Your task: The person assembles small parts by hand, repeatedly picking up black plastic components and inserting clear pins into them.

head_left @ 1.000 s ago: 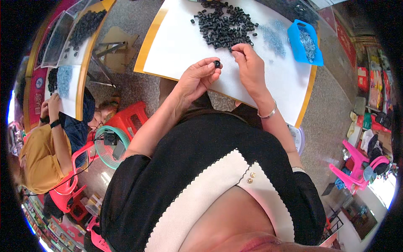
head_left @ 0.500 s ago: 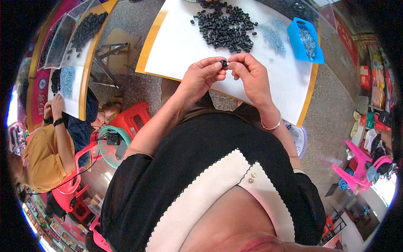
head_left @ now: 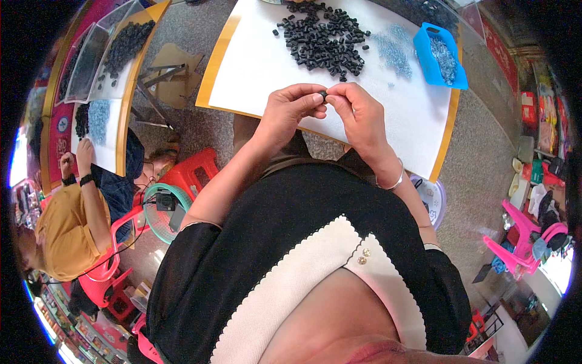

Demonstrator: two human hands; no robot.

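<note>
Over the near edge of the white-topped table (head_left: 254,67), my two hands meet at the fingertips. My left hand (head_left: 285,115) pinches a small black cylindrical part (head_left: 324,96) between thumb and fingers. My right hand (head_left: 364,118) is closed in a pinch against the right side of that part. Whatever its fingertips hold there is hidden. Beyond my hands lies a heap of similar black parts (head_left: 324,42). Right of the heap, small clear bluish pieces (head_left: 394,54) are spread on the table.
A blue plastic basket (head_left: 427,73) with more clear pieces stands at the table's right edge. To the left, a co-worker in a yellow shirt (head_left: 73,230) sits at another table (head_left: 121,136). A red stool (head_left: 193,173) and green basket (head_left: 159,221) stand between us.
My right fingertips have closed in on the black part. A small pale piece that showed between them and the part is now out of sight. The co-worker's hands shifted slightly.
</note>
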